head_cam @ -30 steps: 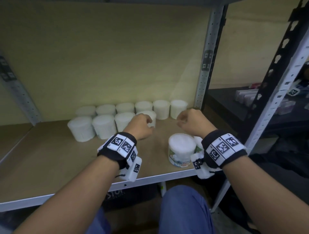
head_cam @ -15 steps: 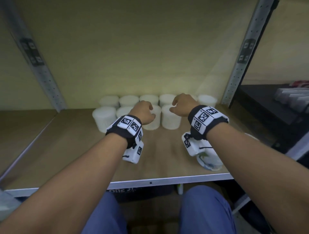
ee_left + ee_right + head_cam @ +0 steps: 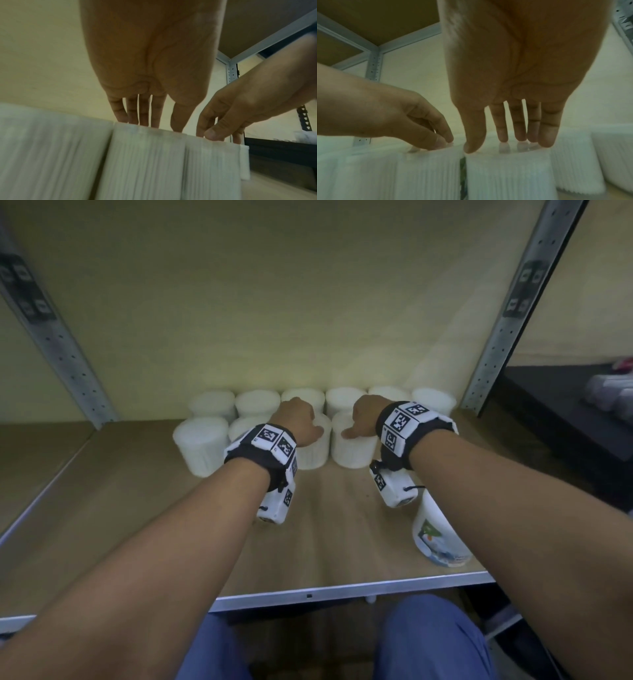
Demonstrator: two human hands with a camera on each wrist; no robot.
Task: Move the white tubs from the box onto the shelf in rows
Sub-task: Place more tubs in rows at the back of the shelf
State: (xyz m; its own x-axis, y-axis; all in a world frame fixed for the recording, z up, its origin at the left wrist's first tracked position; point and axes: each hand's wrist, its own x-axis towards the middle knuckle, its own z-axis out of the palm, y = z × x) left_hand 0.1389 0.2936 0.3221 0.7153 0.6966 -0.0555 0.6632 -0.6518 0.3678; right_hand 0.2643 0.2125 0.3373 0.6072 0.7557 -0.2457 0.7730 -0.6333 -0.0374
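While both hands rest on the tops of two neighbouring white tubs in the front row, the main risk I see is a nudge too far: the left hand (image 3: pixel 298 419) sits with its fingers extended down onto the lid of one tub (image 3: pixel 313 451), the right hand (image 3: pixel 363 416) likewise with straight fingertips (image 3: pixel 503 135) on the tub beside it (image 3: pixel 352 445), neither one wrapped round anything, so a hard push could shove these tubs against the back row (image 3: pixel 303 398) and knock the line crooked, or tip a tub, since pressure lands on the lid rather than the wall. Another hazard is the labelled tub (image 3: pixel 440 534) standing alone near the front edge of the shelf (image 3: pixel 342 590), just under the right forearm; a careless pull-back of that arm could, I judge, sweep it off. From the head view one reads the layout, two rows against the rear and that stray tub, but the fingers are hidden behind the knuckles. Only the wrist views show the fingertips touching the lids, and the narrow dark gap between the two tubs; the box appears in no view.
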